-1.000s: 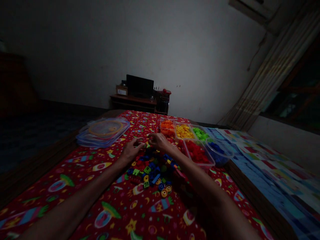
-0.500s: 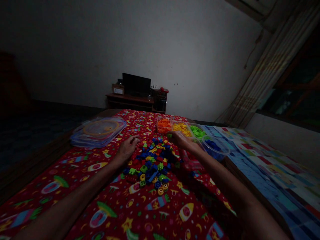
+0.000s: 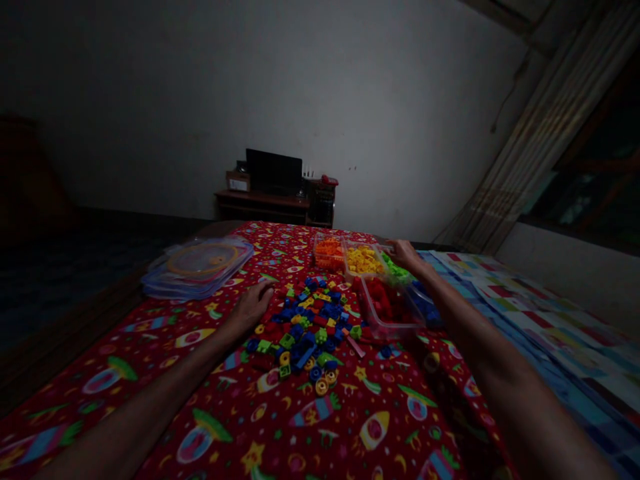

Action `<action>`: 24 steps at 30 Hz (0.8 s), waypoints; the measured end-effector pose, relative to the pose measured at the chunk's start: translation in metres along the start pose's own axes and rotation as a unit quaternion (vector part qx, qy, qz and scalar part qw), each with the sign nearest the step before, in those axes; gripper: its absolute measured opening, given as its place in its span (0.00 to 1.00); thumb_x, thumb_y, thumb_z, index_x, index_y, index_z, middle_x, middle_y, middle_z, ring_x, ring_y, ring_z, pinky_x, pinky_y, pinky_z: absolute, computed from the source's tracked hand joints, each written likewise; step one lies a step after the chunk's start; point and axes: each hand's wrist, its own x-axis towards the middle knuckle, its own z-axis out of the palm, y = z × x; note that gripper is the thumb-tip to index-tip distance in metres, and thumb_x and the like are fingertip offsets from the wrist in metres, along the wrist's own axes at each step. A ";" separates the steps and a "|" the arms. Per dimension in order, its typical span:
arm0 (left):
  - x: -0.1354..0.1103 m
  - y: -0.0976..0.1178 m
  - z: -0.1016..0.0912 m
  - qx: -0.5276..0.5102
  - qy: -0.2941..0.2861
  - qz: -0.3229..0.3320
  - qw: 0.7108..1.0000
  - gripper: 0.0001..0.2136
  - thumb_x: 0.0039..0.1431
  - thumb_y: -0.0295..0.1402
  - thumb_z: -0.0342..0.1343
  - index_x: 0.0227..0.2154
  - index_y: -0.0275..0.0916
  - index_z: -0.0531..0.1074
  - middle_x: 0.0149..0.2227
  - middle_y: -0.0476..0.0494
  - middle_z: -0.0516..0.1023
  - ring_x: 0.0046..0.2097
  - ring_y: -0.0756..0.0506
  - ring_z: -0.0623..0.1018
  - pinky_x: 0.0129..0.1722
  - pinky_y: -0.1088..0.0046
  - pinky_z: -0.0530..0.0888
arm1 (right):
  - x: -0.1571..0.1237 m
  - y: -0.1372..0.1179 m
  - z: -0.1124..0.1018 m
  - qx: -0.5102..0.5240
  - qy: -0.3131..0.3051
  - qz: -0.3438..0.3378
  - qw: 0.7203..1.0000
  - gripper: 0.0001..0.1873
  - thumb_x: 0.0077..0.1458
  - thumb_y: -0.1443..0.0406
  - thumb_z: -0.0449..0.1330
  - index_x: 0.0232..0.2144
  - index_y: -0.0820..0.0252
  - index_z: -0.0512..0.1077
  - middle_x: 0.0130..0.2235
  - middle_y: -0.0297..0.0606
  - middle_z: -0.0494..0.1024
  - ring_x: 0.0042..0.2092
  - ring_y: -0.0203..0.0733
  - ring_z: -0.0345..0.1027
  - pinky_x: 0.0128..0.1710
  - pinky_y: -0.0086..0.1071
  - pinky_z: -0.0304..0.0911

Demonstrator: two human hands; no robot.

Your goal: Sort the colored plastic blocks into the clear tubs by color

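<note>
A loose pile of mixed toy building bricks (image 3: 307, 327) in blue, green, yellow and red lies on a red patterned cloth (image 3: 280, 440). Just left of the pile rests my left hand (image 3: 254, 305), fingers loosely bent and apart, holding nothing. My right hand (image 3: 401, 255) is over the clear box of green bricks (image 3: 396, 268) at the back right. Its fingers point left and look apart; I see no brick at their tips. Nearer me stands a clear box of red bricks (image 3: 390, 307). Blue bricks (image 3: 425, 303) in a round tub are partly hidden by my right forearm.
Boxes of orange bricks (image 3: 329, 253) and yellow bricks (image 3: 364, 260) stand beyond the pile. Flat clear lids (image 3: 197, 267) are stacked at the left. A pink strip (image 3: 355, 346) lies by the pile. Behind are a desk (image 3: 265, 200) and a dark monitor (image 3: 274, 171).
My right hand has moved right, from beside the orange and yellow boxes to the green one. The green brick at its fingertips is no longer visible. My left hand has shifted slightly down and left.
</note>
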 end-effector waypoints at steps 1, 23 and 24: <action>0.000 0.000 0.000 0.003 -0.003 -0.004 1.000 0.22 0.56 0.40 0.42 0.47 0.36 0.73 0.48 0.39 0.78 0.49 0.40 0.76 0.51 0.64 0.71 | -0.004 -0.010 0.001 0.019 0.000 -0.021 1.000 0.16 0.58 0.67 0.54 0.45 0.68 0.75 0.39 0.50 0.79 0.39 0.42 0.72 0.37 0.27 0.60; 0.000 0.002 0.007 -0.033 -0.088 0.071 0.993 0.22 0.51 0.42 0.49 0.45 0.37 0.75 0.43 0.38 0.78 0.44 0.40 0.77 0.46 0.63 0.73 | -0.053 -0.146 0.080 0.078 -0.077 -0.086 0.990 0.10 0.54 0.70 0.53 0.36 0.66 0.73 0.36 0.46 0.77 0.36 0.40 0.66 0.32 0.29 0.52; 0.000 0.002 0.008 -0.033 -0.088 0.071 0.993 0.21 0.52 0.41 0.49 0.45 0.38 0.76 0.42 0.40 0.79 0.44 0.40 0.77 0.46 0.63 0.73 | -0.053 -0.146 0.076 0.085 -0.070 -0.086 0.990 0.10 0.55 0.70 0.52 0.36 0.66 0.73 0.36 0.45 0.77 0.36 0.40 0.66 0.31 0.29 0.52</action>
